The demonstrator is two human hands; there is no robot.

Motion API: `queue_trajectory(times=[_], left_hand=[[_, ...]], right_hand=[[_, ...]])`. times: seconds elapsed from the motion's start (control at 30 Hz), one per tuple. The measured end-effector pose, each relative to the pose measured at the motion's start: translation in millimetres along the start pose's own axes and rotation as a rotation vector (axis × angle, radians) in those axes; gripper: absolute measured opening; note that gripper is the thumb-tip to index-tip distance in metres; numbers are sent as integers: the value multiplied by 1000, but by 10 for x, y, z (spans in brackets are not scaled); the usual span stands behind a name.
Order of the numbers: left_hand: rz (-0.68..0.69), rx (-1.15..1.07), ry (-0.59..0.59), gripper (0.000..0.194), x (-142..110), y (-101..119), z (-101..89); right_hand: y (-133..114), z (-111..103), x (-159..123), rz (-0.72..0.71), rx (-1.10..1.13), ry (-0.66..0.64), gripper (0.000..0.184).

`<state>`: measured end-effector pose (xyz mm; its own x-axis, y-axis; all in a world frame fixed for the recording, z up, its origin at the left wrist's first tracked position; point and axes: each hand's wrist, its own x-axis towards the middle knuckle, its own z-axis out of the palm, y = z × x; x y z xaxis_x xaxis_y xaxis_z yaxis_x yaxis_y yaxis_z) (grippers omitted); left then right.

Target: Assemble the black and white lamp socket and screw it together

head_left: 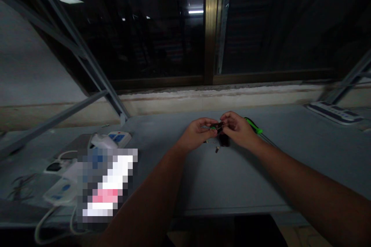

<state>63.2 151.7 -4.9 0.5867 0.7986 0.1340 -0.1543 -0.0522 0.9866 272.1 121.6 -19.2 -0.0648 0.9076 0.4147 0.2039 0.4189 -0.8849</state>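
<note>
My left hand [197, 132] and my right hand [238, 128] meet above the grey table, fingers pinched round a small dark part [217, 126] with a bit of green on it. It may be a little circuit piece; dim light and my fingers hide its exact kind. Just below, a black block-like piece [224, 140] lies on the tabletop, with a small light-tipped piece [217, 149] beside it. A screwdriver with a green and black handle [254, 125] rests behind my right wrist, its shaft running towards my forearm.
White power strips [120, 137] and cables [43, 224] crowd the table's left side, partly covered by a pixelated patch [107, 185]. Another power strip [333, 112] lies at the back right. Metal frame bars [95, 73] rise at the left, before a dark window [145, 38].
</note>
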Motion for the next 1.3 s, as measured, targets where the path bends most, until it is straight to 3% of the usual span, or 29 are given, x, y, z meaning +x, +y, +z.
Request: queue_trajectory(times=[0.43,1.03,1.2,1.3], left_hand=[[40,-20,48,52,32,-45,-31],[44,77,-5,46,-47,66,70],[13,98,91,43,-5,46,18],[33,68,226,38,39,33,-35]], right_hand=[[44,20,18,16,130,-39,27],[-58,0,-9,-35,-61,26,17],[-52,-30,1,-29,-30,18,26],[-102,-96,11,-88,-204,72,24]])
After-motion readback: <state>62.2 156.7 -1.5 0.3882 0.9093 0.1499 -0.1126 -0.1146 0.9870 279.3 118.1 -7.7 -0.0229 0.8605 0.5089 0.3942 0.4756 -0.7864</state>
